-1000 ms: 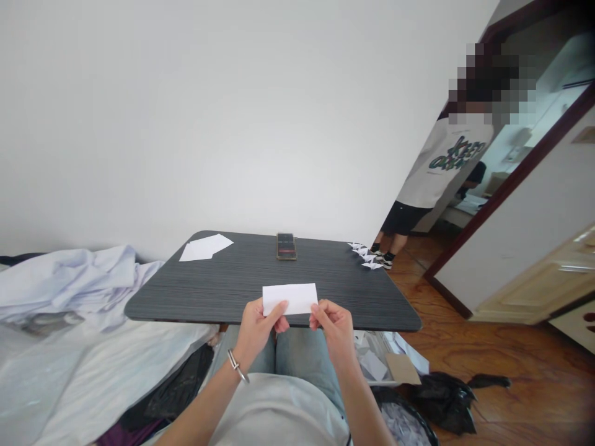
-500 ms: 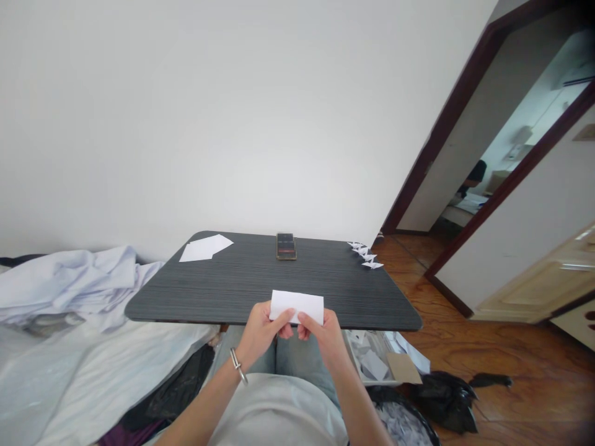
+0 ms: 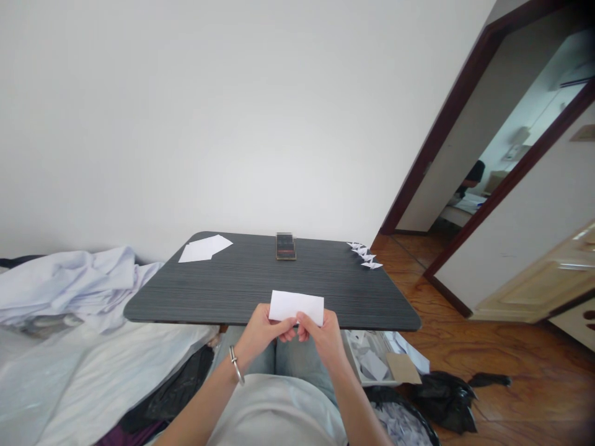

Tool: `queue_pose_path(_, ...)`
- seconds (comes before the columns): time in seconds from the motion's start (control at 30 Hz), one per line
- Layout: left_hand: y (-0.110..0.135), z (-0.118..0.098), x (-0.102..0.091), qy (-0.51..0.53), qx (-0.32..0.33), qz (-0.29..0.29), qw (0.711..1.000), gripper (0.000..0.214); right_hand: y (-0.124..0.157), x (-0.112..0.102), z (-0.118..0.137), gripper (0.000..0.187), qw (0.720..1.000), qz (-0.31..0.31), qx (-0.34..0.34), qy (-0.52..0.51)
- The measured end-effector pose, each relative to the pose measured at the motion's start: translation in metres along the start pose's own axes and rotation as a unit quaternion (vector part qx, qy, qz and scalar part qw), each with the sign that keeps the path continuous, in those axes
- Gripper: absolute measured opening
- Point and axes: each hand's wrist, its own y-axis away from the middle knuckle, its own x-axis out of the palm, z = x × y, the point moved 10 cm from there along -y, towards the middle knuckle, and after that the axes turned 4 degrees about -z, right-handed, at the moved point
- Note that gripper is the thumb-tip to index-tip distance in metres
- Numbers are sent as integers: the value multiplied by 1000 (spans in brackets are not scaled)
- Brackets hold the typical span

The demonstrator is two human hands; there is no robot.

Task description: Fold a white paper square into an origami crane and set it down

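Observation:
A white folded sheet of paper (image 3: 297,305), now an oblong, is held up at the near edge of the dark table (image 3: 251,288). My left hand (image 3: 264,328) grips its lower left part, thumb on the front and fingers curled behind. On the lower right, my right hand (image 3: 323,330) pinches it in the same way. Both thumbs come close together at the paper's lower middle. What the fingers do behind the sheet is hidden.
White paper sheets (image 3: 202,249) lie at the table's far left, and a phone (image 3: 285,246) at the back middle. Several folded paper cranes (image 3: 370,264) line the right edge. Below right are a box of papers (image 3: 372,365) and a black bag (image 3: 444,399). White cloth (image 3: 93,279) lies at left.
My left thumb has slid slightly right along the paper's lower edge, nearer to the right thumb. The paper stays in nearly the same place, held by both hands.

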Motion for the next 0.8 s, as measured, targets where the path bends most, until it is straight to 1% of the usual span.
queue_pose_path(0.13, -1, 2, -1, 8, -5, -6, 1000, 25, -1, -2, 0, 30, 1000, -6, -7, 22)
queue_pose_path(0.27, -2, 2, -7, 29, -9, -8, 1000, 26, -2, -5, 5, 32, 999, -16, -32, 40)
queue_pose_path(0.43, -2, -2, -19, 29, -15, -21, 999, 28, -6, -13, 7, 35, 997, -40, -49, 54)
queue_pose_path(0.57, 1, -6, -31, 21, -18, -35, 999, 28, -8, -17, 7, 35, 996, -43, -49, 65)
queue_pose_path(0.7, 4, -12, -45, 10, -11, -62, 998, 27, -8, -26, 10, 32, 995, -62, -51, 62)
queue_pose_path(0.8, 4, -15, -49, 11, -13, -72, 997, 27, -9, -25, 11, 32, 995, -53, -53, 62)
